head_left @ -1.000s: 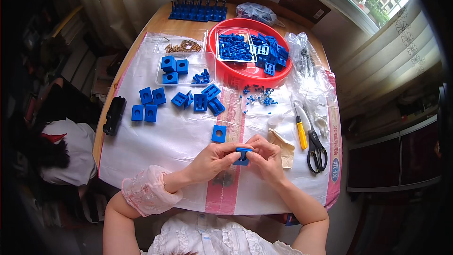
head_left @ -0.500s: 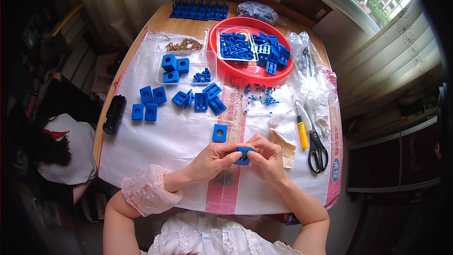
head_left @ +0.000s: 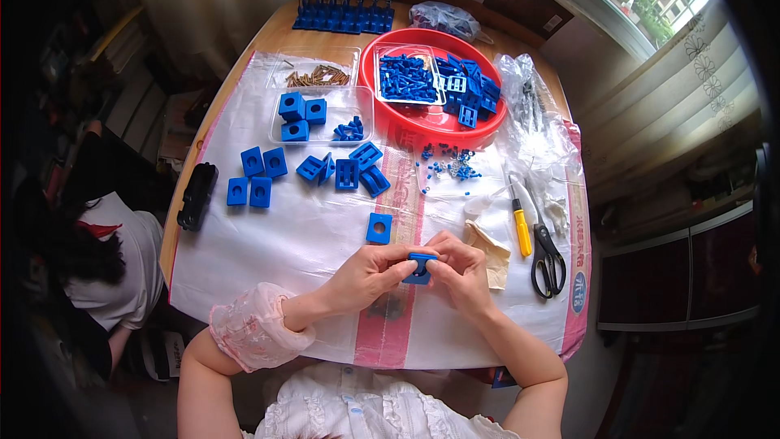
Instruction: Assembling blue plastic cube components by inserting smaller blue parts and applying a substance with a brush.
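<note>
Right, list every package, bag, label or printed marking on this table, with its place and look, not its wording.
White woven plastic sack: spread flat as a table cover, with pink printed stripes.
Round blue printed emblem: on the sack's right edge, by the black-handled scissors.
Clear plastic bag of dark parts: far edge of the table, behind the red round tray.
Crumpled clear plastic bags: right of the tray.
No screens.

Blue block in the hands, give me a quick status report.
Left hand and right hand both grip the small blue block above the white sheet. Loose blue square block lies just beyond. Nothing in the way.
</note>
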Demonstrator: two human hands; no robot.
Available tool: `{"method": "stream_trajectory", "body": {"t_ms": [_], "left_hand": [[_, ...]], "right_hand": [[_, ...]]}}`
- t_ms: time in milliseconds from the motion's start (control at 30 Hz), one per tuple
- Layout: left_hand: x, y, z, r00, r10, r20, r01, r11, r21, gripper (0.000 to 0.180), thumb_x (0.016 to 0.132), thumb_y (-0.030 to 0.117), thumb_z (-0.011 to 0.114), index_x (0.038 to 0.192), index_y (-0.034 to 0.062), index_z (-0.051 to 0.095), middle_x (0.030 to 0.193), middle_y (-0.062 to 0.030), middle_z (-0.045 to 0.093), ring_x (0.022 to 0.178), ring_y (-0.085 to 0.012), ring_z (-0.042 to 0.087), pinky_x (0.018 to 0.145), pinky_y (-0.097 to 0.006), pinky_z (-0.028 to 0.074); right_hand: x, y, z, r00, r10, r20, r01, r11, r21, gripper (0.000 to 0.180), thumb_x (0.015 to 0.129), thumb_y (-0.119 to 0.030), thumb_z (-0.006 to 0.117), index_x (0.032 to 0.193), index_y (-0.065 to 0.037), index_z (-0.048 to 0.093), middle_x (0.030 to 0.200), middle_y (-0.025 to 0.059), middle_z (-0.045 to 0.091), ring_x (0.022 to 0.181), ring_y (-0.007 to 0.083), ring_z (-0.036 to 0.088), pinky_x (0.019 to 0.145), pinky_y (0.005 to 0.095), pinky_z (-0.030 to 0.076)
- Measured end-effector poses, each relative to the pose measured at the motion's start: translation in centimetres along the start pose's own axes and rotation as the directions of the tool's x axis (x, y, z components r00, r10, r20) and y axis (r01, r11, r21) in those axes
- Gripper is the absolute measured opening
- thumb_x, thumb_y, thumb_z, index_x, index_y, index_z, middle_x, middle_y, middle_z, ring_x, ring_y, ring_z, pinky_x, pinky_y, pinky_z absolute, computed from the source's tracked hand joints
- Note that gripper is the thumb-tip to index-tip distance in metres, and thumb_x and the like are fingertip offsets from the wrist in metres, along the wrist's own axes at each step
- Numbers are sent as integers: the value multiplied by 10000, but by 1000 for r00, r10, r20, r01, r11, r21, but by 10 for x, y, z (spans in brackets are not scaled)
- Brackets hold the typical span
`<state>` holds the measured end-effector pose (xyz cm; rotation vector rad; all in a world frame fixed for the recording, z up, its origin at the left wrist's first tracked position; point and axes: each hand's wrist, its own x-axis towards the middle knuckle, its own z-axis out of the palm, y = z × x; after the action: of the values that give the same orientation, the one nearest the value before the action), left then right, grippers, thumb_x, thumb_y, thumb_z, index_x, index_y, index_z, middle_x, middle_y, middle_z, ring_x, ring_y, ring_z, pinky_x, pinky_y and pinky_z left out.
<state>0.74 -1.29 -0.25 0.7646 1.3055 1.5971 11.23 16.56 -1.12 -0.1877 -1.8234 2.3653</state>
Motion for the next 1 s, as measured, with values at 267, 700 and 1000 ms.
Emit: {"method": "stream_trajectory", "body": {"t_ms": [267,700,1000], "left_hand": [[0,0,0,1000,-7,1,7,1000,-24,331,1011,173,481,1303,58,589,1059,-1,673,765,-5,556,639,-166,477],[0,1,1,1000,-27,-3,27,998,-48,313,1006,154,507,1293,76,605,1069,-11,644,930,-55,594,765,-213,515],[2,-6,-1,999,46,23,-45,999,-20,327,1014,119,452,1303,22,572,1145,-42,648,991,-75,611,821,-231,536]], "right_hand": [[0,0,0,1000,-5,6,5,1000,-9,107,863,9,650,955,60,664,994,88,548,735,113,600,612,221,498],[0,0,-1,1000,3,6,-3,1000,-12,94,865,7,649,946,52,660,992,81,550,752,109,607,615,219,501],[0,1,-1,1000,2,23,-2,1000,0,104,869,-4,647,955,53,653,992,78,553,766,105,600,619,222,502]]}}
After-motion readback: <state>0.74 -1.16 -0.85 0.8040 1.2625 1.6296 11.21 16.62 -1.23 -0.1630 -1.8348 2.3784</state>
